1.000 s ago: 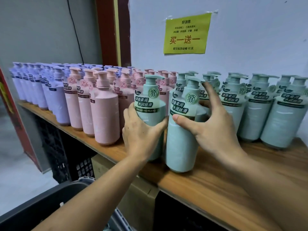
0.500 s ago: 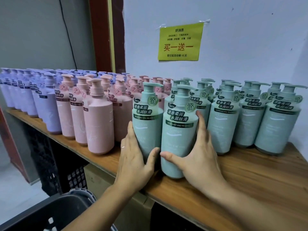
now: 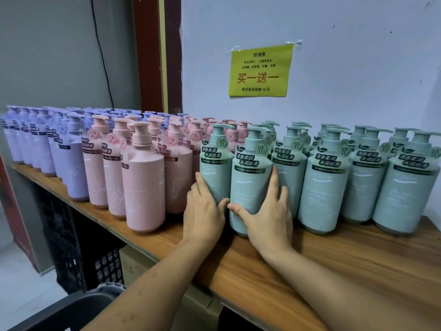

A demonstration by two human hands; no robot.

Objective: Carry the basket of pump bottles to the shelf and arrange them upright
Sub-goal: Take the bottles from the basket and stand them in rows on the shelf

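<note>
Item 1: long wooden shelf, brown grain, running from far left to near right along a pale wall.

Item 2: pump bottles, plastic, all upright, grouped by colour. Lavender pump bottles at the left end; pink pump bottles in the middle, one standing forward of its row with its label turned away; mint-green pump bottles to the right, several rows deep, labels facing out.

Item 3: two front mint-green bottles, side by side and touching. Left green bottle: left hand laid flat on its lower left side, fingers extended, thumb across the front. Grip is a flat press, not clenched. Right green bottle: right hand spread over its lower right side, thumb on the front, likewise an unclenched grip.

Item 4: dark plastic basket, rim only, below the shelf at lower left.

Item 5: yellow paper notice, taped to the wall above the green group.

Item 6: black perforated crate under the shelf.
</note>
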